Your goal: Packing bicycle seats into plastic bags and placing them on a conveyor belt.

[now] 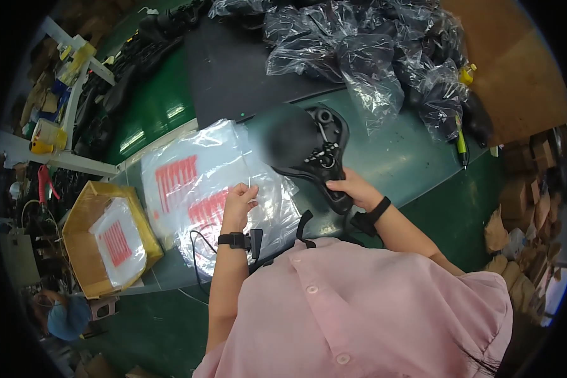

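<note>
A black bicycle saddle (334,135) is held underside up over the table, showing its metal rails and clamp hardware. My right hand (357,189) grips it by the narrow nose. Part of the saddle's wide end is blurred. To the left, my left hand (238,203) is closed in a pinch above a pile of clear plastic bags (223,170) with red print. A thin white sliver shows at its fingertips; what it is I cannot make out.
Plastic-wrapped black saddles (365,50) are heaped at the far side, beside a brown cardboard sheet (510,69). A yellow-green pen (462,145) lies near the table's right edge. On the left stands a yellow bin (82,252) holding more printed bags. A black mat (233,69) lies beyond.
</note>
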A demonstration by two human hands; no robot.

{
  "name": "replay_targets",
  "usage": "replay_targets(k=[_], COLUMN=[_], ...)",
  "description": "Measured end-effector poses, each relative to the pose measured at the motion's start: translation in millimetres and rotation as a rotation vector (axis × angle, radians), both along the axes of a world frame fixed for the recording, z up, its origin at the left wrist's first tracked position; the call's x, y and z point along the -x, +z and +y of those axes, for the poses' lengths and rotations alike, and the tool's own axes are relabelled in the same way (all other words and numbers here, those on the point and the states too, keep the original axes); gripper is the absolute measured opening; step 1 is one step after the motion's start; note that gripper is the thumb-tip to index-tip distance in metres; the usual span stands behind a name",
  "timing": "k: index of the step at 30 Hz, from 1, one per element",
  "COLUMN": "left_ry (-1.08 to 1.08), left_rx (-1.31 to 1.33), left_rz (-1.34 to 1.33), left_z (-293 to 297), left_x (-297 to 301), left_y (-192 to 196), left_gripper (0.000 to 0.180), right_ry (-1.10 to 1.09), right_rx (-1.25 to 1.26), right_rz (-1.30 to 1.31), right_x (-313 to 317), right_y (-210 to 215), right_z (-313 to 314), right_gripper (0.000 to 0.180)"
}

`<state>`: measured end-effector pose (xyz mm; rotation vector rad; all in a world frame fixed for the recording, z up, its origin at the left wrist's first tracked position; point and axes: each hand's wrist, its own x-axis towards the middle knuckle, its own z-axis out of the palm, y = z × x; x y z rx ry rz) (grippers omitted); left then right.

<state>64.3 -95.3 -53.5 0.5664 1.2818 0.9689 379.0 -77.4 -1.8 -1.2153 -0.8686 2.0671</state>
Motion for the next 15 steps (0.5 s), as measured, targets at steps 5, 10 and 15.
replay_targets(k=[5, 10, 15], left_ry=[-0.053, -0.005, 0.108], left_rx=[-0.219, -0.11, -0.072], left_rz=[0.15, 0.281, 0.068], left_z=[-7, -30, -42], left_x=[-17, 18, 31], left_y=[21, 1, 12], left_gripper=[0.023, 0.013, 0.01], right_ry=[0.163, 0.149, 0.038], right_rx=[-0.051, 0.021, 0.058], right_rz=[0.31, 0.244, 0.184], right_x=[91, 158, 162], right_y=[-9, -33, -48], right_z=[21, 17, 14], right_gripper=[0.052, 0.052, 0.057])
